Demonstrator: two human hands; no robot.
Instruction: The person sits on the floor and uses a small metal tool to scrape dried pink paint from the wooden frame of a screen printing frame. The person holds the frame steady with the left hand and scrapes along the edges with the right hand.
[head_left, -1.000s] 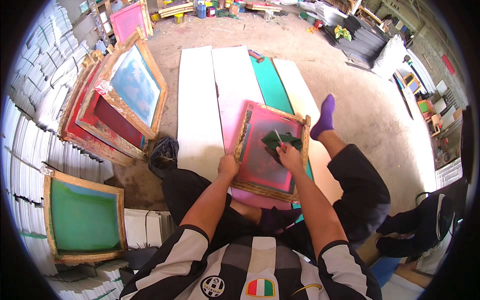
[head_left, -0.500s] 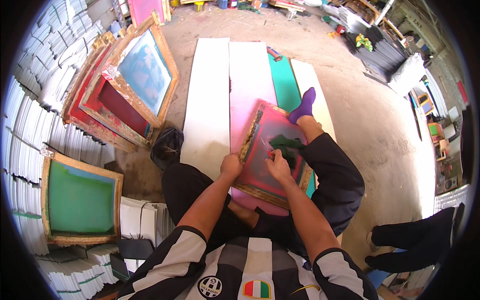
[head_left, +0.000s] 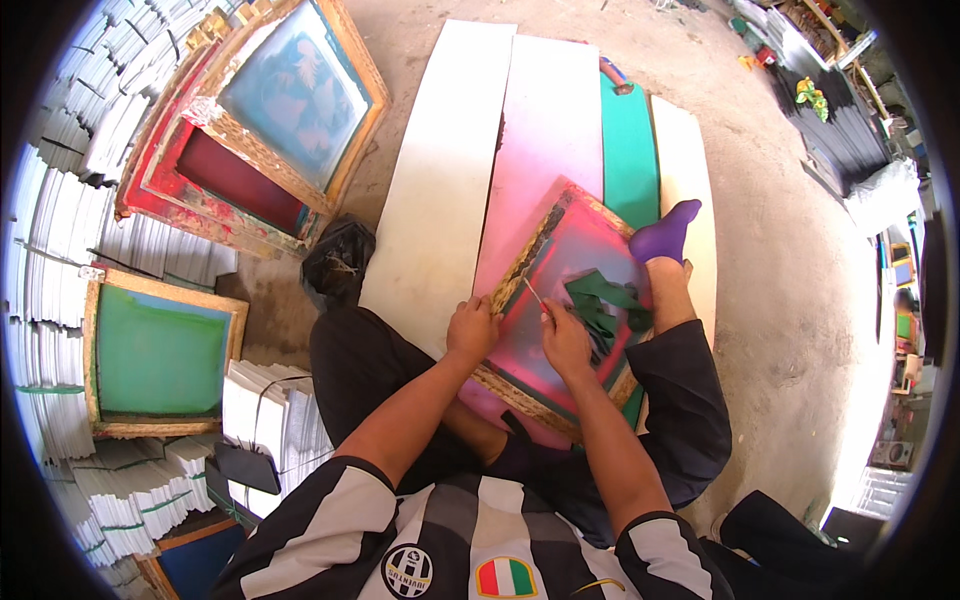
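A: What is seen closest in?
B: Below the striped shirt point(head_left: 440, 520), the left hand point(head_left: 473, 328) is laid at the left rim of a wooden frame point(head_left: 525, 402); its fingers are bent, but how tightly they are closed cannot be told.

A: And the right hand point(head_left: 566, 340)?
B: A slim tool point(head_left: 537, 296) is pinched in it, pointed up and leftward over the frame's pink-and-grey mesh point(head_left: 540, 350).

A: Where is the frame kept?
B: It is laid aslant on the boards point(head_left: 555, 110), in front of the crossed leg. A crumpled green cloth point(head_left: 600, 303) is spread on the mesh, just right of the right hand, and a purple-socked foot point(head_left: 665, 238) is set by the upper right side.

A: What is found farther out?
B: A black plastic bag point(head_left: 338, 262) is placed left of the boards. Beyond it, framed screens point(head_left: 295, 95) are leaned together. At the far right, dark sheets point(head_left: 835, 112) are stacked on the floor point(head_left: 770, 300).
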